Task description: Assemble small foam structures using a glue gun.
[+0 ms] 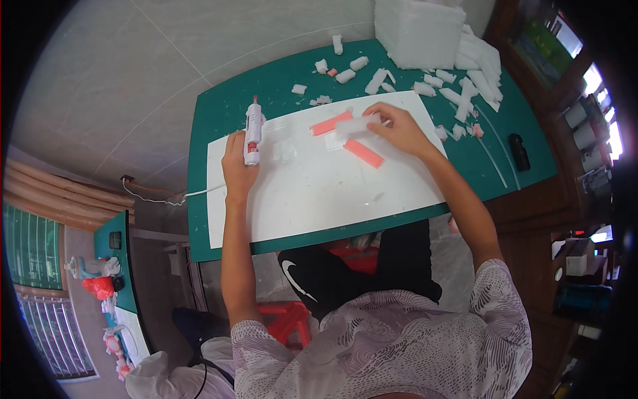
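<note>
L hand [238, 167] has its grip wrapped round a white glue gun [252, 132], nozzle pointing away from the person, over the L part of a white sheet [312, 193]. A cord [159, 198] runs off the tabletop [212, 113] edge to the L. R hand [399, 130] pinches a white foam strip [359, 124], fingers clenched on it, approx. at the sheet's far edge. The strip lies betw. two pink strips: one [330, 123] just L of it, the other [363, 153] just below. Whether white touches pink is hard to tell. Foam scraps [372, 80] litter the green mat beyond; a big foam block [419, 30] sits at the far R corner. A black tube [519, 151] lies R.
</note>
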Demonstrator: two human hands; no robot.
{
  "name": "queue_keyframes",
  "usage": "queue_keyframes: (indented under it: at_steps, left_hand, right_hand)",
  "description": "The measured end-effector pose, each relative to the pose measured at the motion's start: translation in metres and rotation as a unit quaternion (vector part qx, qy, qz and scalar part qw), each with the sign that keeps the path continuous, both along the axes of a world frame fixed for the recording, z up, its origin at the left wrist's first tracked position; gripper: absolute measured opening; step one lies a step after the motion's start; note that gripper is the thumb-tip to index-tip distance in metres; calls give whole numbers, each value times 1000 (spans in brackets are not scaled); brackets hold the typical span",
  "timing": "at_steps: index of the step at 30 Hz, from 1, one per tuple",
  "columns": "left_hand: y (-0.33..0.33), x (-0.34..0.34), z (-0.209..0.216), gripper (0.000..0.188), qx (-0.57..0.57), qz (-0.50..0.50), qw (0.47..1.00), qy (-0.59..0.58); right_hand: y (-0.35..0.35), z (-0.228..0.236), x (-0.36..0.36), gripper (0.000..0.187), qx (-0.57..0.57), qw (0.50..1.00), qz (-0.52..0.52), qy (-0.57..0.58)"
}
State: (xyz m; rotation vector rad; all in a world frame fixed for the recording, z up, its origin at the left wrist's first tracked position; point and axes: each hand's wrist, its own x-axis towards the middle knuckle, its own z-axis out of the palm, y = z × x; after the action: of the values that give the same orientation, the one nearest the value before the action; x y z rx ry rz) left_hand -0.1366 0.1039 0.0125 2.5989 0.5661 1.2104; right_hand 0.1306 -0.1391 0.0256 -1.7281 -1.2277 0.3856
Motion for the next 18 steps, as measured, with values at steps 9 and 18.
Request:
queue_keyframes:
  at_steps: [9,18]
  left_hand:
    - [6,-5,-19,24,-30,-22,999,-9]
    - [-5,-2,-15,23,-32,-1,999,-41]
  right_hand:
    - [55,27,-32,23,-97,965,214,-117]
    - [234,-54,44,39,-117,935,-87,-325]
